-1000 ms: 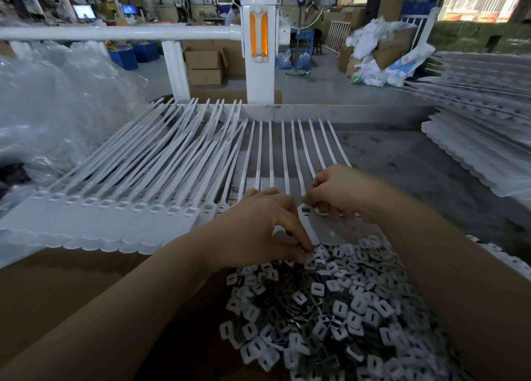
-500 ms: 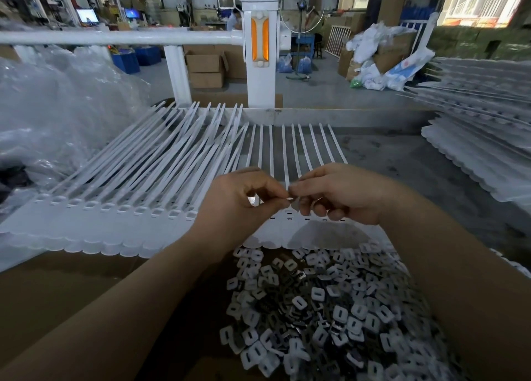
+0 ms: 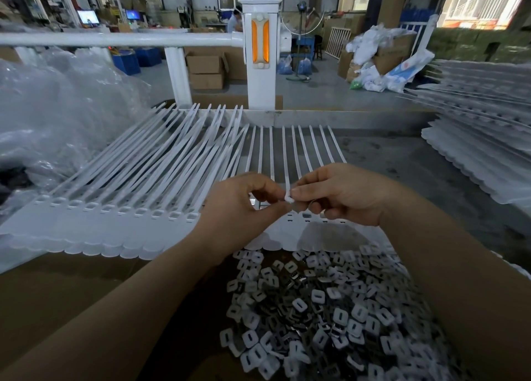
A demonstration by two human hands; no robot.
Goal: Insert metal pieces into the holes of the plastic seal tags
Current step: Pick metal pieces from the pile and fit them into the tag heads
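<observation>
A sheet of joined white plastic seal tags (image 3: 313,234) lies flat in front of me, its thin tails running away from me. My left hand (image 3: 241,208) and my right hand (image 3: 342,194) meet just above the tags' row of holes. Between the fingertips of both hands sits one small white piece (image 3: 288,198), pinched from both sides. Below my hands a heap of small white and metal pieces (image 3: 321,311) fills an open cardboard box. More tag sheets (image 3: 94,219) overlap to the left, their holes showing in a row.
The cardboard box flap (image 3: 57,291) spreads at lower left. Clear plastic bags (image 3: 57,113) pile up on the left. Stacked tag sheets (image 3: 482,150) fill the right side. A white railing with a post (image 3: 258,53) stands beyond the table's far edge.
My left hand has come up from the heap of pieces to meet my right hand above the tags. Both now pinch one small piece between them.
</observation>
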